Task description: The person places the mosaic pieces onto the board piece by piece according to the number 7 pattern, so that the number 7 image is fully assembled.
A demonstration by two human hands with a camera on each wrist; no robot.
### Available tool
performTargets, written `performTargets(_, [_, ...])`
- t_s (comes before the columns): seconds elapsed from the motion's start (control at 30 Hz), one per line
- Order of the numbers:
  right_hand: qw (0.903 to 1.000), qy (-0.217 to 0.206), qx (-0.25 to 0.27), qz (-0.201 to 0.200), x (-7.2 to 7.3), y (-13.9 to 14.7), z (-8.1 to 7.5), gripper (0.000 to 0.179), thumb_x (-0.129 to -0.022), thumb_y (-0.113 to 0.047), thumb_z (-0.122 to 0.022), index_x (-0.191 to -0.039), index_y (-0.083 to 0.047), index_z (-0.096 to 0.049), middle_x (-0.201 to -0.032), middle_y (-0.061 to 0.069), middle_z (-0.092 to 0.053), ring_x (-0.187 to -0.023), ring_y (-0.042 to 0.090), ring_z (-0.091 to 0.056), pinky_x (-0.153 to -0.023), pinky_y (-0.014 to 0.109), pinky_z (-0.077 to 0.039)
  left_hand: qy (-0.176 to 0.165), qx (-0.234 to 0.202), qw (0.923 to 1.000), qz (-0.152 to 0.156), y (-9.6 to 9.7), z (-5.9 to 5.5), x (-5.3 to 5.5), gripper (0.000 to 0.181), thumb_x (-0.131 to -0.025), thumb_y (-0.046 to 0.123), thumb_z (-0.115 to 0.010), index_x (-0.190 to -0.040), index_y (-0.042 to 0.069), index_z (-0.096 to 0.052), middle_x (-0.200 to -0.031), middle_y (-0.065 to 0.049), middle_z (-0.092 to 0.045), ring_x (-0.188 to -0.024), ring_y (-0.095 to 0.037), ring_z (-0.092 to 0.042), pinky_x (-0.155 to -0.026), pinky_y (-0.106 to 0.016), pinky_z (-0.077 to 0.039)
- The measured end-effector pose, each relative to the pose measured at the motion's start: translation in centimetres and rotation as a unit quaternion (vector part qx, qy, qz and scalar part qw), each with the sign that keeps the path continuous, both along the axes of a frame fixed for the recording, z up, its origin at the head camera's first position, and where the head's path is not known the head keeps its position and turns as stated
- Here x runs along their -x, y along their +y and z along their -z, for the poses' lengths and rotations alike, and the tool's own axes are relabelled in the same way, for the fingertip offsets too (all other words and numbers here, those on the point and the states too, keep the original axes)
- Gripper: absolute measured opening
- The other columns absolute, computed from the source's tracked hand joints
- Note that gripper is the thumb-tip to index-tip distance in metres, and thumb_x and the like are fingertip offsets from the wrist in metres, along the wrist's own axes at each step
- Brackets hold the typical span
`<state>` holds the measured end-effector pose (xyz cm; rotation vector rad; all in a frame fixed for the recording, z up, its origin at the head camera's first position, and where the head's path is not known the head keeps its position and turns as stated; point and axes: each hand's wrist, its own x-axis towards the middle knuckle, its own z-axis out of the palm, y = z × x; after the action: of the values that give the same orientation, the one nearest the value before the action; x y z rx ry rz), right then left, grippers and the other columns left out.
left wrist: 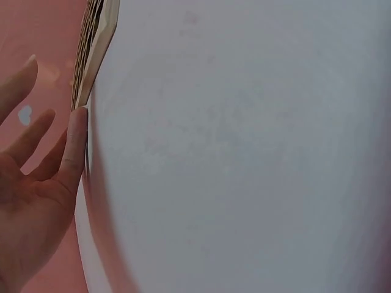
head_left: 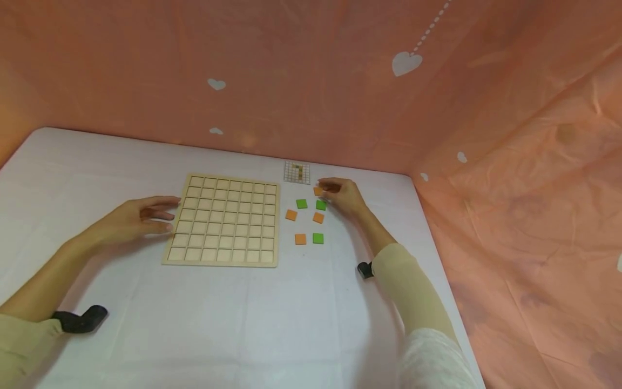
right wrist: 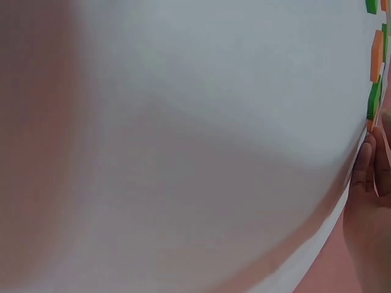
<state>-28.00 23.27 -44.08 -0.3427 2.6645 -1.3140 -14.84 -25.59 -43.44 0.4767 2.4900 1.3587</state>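
Note:
A wooden grid board (head_left: 277,227) of square recesses lies flat on the white table. My left hand (head_left: 128,219) is at its left edge, fingers extended and thumb apart; in the left wrist view the thumb touches the board's side (left wrist: 98,58). My right hand (head_left: 342,195) is right of the board, thumb and fingers bent about an orange square tile (head_left: 318,191) that they seem to pinch. Just below it lies a green tile (head_left: 321,205). The fingertips (right wrist: 369,141) meet the orange tile at the edge of the right wrist view, partly hidden.
More green tiles (head_left: 302,203) and orange tiles (head_left: 300,239) lie loose between board and right forearm. A small card (head_left: 297,172) printed with a grid and coloured squares lies at the back. An orange curtain (head_left: 311,81) with white hearts hangs behind the table (head_left: 233,324).

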Motion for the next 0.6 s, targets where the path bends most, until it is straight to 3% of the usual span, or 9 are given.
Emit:
performTargets(0.13, [0.9993, 0.008, -0.035, -0.012, 0.19, -0.08, 0.07, 0.038, -0.088, -0.011, -0.076, -0.125, -0.008, -0.069, -0.121, 0.007, -0.067, -0.105, 0.021, -0.061, -0.091, 0.034, -0.049, -0.007, 0.022, 0.9997, -0.004, 0.12, 0.09, 0.15, 0.068, -0.092, 0.018, -0.072, -0.148, -0.002, -0.04, -0.142, -0.025, -0.051, -0.101, 0.016, -0.051, -0.082, -0.007, -0.041])
performTargets(0.4, [0.9976, 0.02, -0.067, 0.002, 0.71, -0.28, 0.54, 0.031, -0.09, -0.014, -0.075, -0.12, -0.01, -0.072, -0.113, 0.006, -0.067, -0.099, 0.019, -0.059, -0.086, 0.031, -0.048, -0.01, 0.046, 0.9987, -0.019, 0.26, 0.15, 0.15, 0.066, -0.092, 0.026, -0.073, -0.146, 0.001, -0.045, -0.136, -0.023, -0.057, -0.1, 0.015, -0.051, -0.082, -0.008, -0.041])
performTargets(0.47, [0.9973, 0.024, -0.069, 0.009, 0.8, -0.34, 0.68, 0.028, -0.09, -0.014, -0.075, -0.118, -0.011, -0.073, -0.11, 0.005, -0.067, -0.096, 0.019, -0.059, -0.084, 0.03, -0.048, -0.013, 0.062, 0.9976, -0.028, 0.33, 0.13, 0.14, 0.066, -0.091, 0.031, -0.074, -0.145, 0.004, -0.047, -0.132, -0.021, -0.06, -0.103, 0.008, -0.055, -0.082, -0.01, -0.041])
performTargets(0.6, [0.9975, 0.024, -0.063, 0.02, 0.66, -0.46, 0.83, 0.026, -0.089, -0.016, -0.076, -0.115, -0.011, -0.075, -0.108, 0.005, -0.069, -0.093, 0.018, -0.059, -0.081, 0.029, -0.048, -0.016, 0.082, 0.9955, -0.044, 0.61, 0.17, 0.16, 0.062, -0.09, 0.033, -0.074, -0.141, 0.006, -0.053, -0.127, -0.021, -0.064, -0.114, -0.024, -0.062, -0.081, -0.014, -0.041])
